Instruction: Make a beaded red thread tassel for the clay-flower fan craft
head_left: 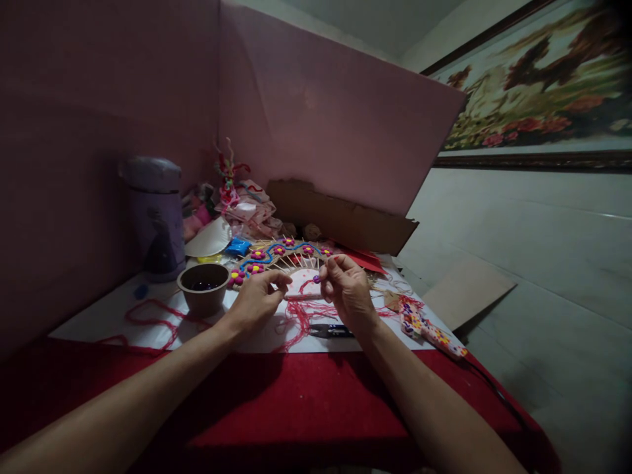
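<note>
My right hand (348,286) is pinched closed at the middle of the craft, with a small purple bead-like piece (316,279) at its fingers and a strand of red yarn curving away from it. To its left, my left hand (261,296) has thumb and fingers pressed together; anything between them is too small to make out. Behind both hands lies a cardboard arch (269,251) with toothpicks, magenta-and-yellow flowers and a wavy blue line. Under the hands, tangled red yarn (299,322) spreads over the white sheet. Black thread snips (332,331) lie just below my right hand.
A brown bowl (203,289) with dark contents and a purple tumbler (153,217) stand left. A floral-patterned glue gun (432,329) with a cord lies right. Behind are a blue packet (237,247), pipe cleaners (228,174) and cardboard (340,214). Red cloth (296,401) covers the front edge.
</note>
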Motion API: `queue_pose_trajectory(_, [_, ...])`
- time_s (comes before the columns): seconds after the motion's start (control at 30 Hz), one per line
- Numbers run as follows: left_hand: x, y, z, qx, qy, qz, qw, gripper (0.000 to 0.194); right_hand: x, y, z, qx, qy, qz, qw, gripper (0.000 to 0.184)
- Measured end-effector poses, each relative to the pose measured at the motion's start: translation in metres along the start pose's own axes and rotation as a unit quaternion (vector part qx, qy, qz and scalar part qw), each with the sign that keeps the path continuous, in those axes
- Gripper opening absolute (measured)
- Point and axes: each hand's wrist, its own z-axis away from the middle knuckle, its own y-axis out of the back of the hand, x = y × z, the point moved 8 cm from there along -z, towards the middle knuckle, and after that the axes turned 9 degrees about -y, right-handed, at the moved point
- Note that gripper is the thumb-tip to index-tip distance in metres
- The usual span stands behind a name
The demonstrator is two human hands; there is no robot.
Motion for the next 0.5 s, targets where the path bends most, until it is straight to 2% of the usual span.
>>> queue_pose_trajectory(0.2, [0.010,-0.011,0.007,-0.035,0.045,0.154,0.986,0.029,0.023,-0.017,0.005,-0.071,-0.051,0.034,0.996,0.022])
queue_pose_trajectory(0.5, [0.006,-0.016,0.008,-0.058,0.048,0.209,0.975,0.032,0.039,-0.032,0.013,-0.143,-0.104,0.074,0.981,0.036])
